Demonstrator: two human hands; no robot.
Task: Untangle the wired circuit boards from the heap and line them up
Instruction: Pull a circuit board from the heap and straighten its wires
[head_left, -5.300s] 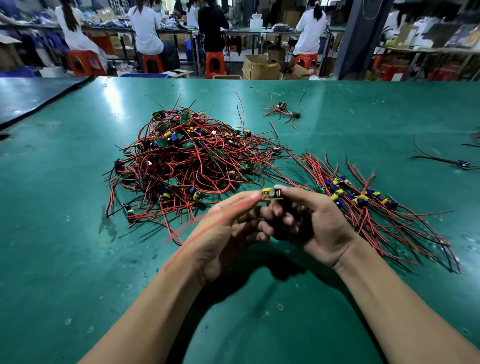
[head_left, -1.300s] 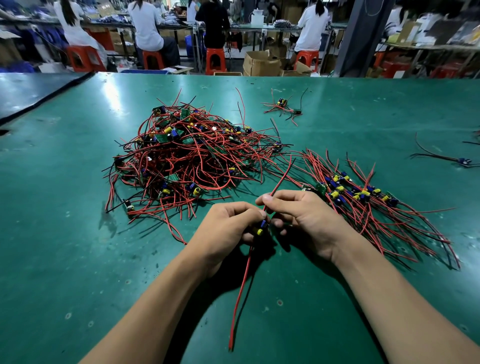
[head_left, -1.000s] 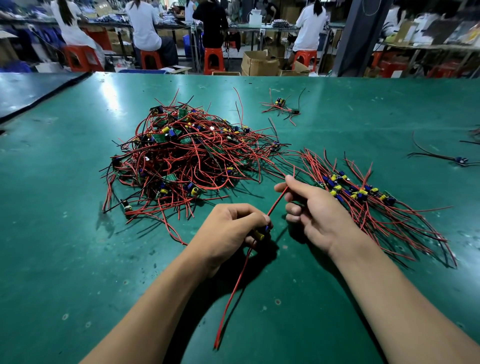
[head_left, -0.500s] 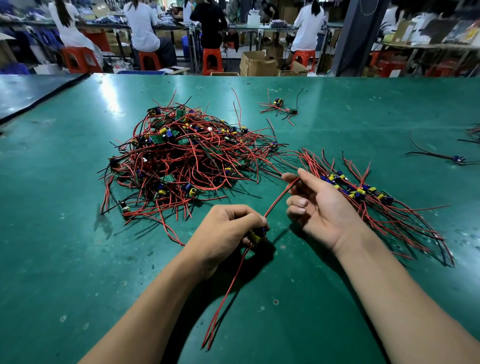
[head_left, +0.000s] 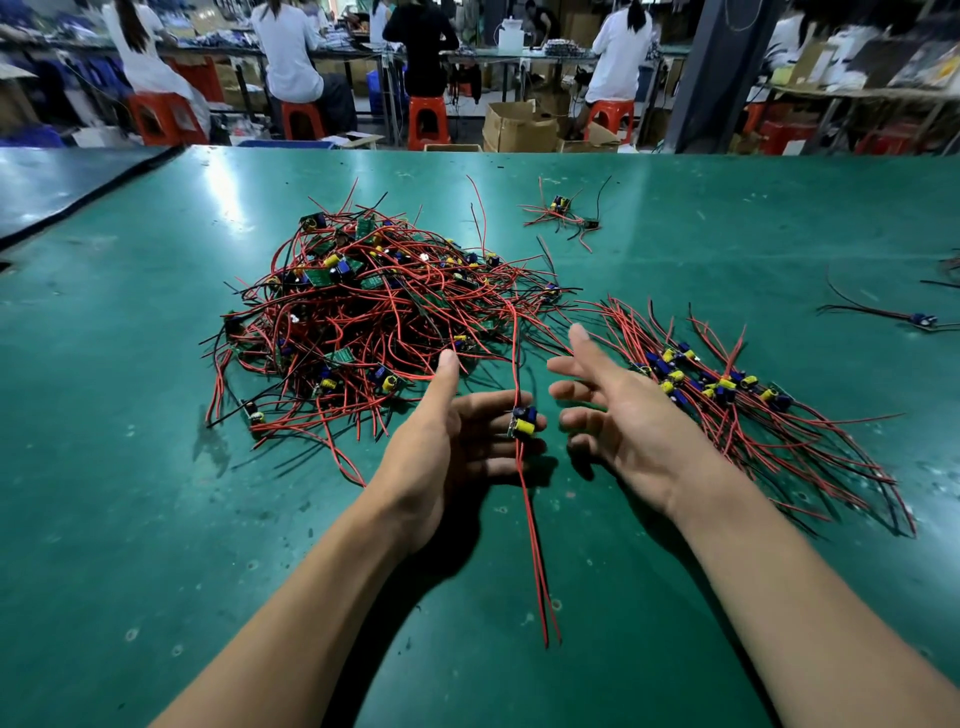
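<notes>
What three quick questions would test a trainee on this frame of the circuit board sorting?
1. True or false: the right hand pinches the loose board that lies on the fingers of the left hand.
2. Where does the lined-up row of boards lie from the heap? A) to its left B) to its right C) on top of it
3. Fill in: the table top is ___ in colour.
Key: 1 false, the right hand is open and apart from the board. 2 B. 3 green.
</notes>
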